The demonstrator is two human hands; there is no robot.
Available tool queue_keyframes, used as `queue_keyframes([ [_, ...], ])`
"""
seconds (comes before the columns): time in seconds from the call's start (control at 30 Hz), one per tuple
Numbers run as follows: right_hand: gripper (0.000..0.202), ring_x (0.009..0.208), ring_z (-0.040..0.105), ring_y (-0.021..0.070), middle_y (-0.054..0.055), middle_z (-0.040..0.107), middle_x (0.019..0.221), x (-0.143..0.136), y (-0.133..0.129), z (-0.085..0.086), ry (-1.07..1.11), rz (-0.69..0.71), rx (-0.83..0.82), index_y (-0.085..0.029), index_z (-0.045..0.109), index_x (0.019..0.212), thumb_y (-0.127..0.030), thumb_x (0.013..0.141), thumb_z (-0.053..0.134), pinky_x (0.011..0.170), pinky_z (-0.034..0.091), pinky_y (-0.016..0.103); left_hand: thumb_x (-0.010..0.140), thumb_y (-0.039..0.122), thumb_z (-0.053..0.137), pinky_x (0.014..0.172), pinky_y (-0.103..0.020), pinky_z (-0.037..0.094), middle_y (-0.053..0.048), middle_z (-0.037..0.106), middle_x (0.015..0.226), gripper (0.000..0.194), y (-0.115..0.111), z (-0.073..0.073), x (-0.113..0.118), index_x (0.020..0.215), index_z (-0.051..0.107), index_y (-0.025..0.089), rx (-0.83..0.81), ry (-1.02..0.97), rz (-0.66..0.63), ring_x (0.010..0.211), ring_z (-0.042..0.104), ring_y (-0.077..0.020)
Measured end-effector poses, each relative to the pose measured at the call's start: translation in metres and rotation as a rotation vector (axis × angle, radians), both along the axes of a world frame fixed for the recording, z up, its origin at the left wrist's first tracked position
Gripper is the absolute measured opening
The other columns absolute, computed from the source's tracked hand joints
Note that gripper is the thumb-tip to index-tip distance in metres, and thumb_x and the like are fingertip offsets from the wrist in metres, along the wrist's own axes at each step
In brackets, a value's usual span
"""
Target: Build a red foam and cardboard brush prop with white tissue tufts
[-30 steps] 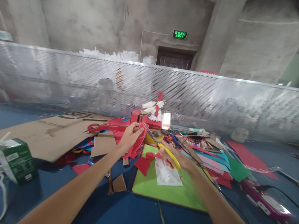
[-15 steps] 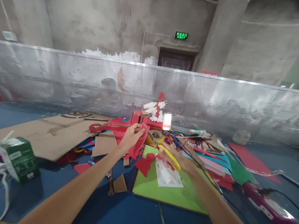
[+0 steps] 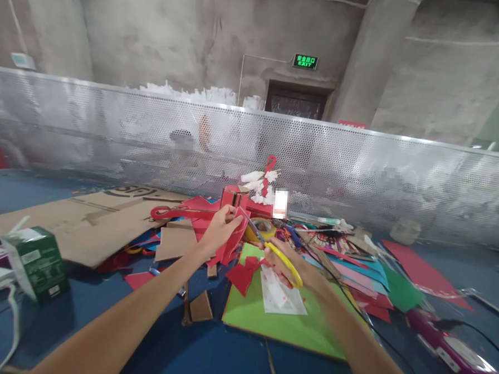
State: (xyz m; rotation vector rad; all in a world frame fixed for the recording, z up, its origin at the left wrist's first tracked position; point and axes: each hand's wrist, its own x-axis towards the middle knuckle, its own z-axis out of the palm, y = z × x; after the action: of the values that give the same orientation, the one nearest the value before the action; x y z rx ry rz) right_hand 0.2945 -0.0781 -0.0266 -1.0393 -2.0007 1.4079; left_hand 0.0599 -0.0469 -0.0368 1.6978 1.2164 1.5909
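Observation:
My left hand (image 3: 223, 226) pinches a piece of red paper (image 3: 237, 231) near its upper edge. In my right hand (image 3: 285, 258) is a pair of yellow-handled scissors (image 3: 285, 261), its blades pointing up and left to the red paper's right side. Whether the blades are closed on the paper I cannot tell. Below the hands, a scrap of red paper (image 3: 245, 275) and a white sheet (image 3: 281, 295) lie on a green board (image 3: 275, 328). Behind the scissors rests a roll of yellow tape (image 3: 262, 228).
A large flat cardboard sheet (image 3: 93, 218) covers the table's left part, with a green box (image 3: 38, 265) nearer me. Coloured paper (image 3: 366, 271) is piled at right, beside a purple device (image 3: 450, 348) with a black cable. A perforated metal screen (image 3: 338, 164) stands behind.
The whole view has shifted slightly, so everything sits a little further right. Both hands, the red paper and the scissors keep nearly the same positions relative to each other.

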Motion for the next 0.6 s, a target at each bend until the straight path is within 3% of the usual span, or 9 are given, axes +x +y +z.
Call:
queue_keyframes([
  [0.23, 0.055, 0.031, 0.036, 0.0050, -0.008, 0.045, 0.059, -0.004, -0.006, -0.002, 0.027, -0.021, 0.039, -0.023, 0.052, 0.108, -0.073, 0.084, 0.049, 0.030, 0.032, 0.018, 0.084, 0.045, 0.061, 0.059, -0.026, 0.040, 0.004, 0.058, 0.068, 0.026, -0.006, 0.006, 0.001, 0.087, 0.050, 0.022, -0.024, 0.033, 0.045, 0.061, 0.054, -0.0142],
  [0.47, 0.049, 0.032, 0.039, 0.0077, -0.008, 0.044, 0.056, -0.008, 0.009, -0.026, 0.077, 0.018, 0.066, -0.024, 0.048, 0.098, -0.070, 0.085, 0.055, 0.028, 0.033, 0.020, 0.077, 0.048, 0.064, 0.056, -0.025, 0.036, 0.003, 0.056, 0.069, 0.031, -0.008, 0.011, 0.002, 0.081, 0.050, 0.021, -0.053, -0.038, 0.002, 0.059, 0.049, -0.0131],
  [0.6, 0.050, 0.033, 0.042, 0.0098, -0.007, 0.044, 0.052, -0.009, 0.008, -0.019, 0.087, 0.055, -0.003, -0.023, 0.051, 0.094, -0.071, 0.082, 0.058, 0.029, 0.036, 0.022, 0.078, 0.046, 0.065, 0.058, -0.024, 0.036, 0.005, 0.050, 0.066, 0.030, -0.005, 0.008, 0.000, 0.077, 0.049, 0.020, -0.055, -0.031, -0.032, 0.059, 0.047, -0.0124],
])
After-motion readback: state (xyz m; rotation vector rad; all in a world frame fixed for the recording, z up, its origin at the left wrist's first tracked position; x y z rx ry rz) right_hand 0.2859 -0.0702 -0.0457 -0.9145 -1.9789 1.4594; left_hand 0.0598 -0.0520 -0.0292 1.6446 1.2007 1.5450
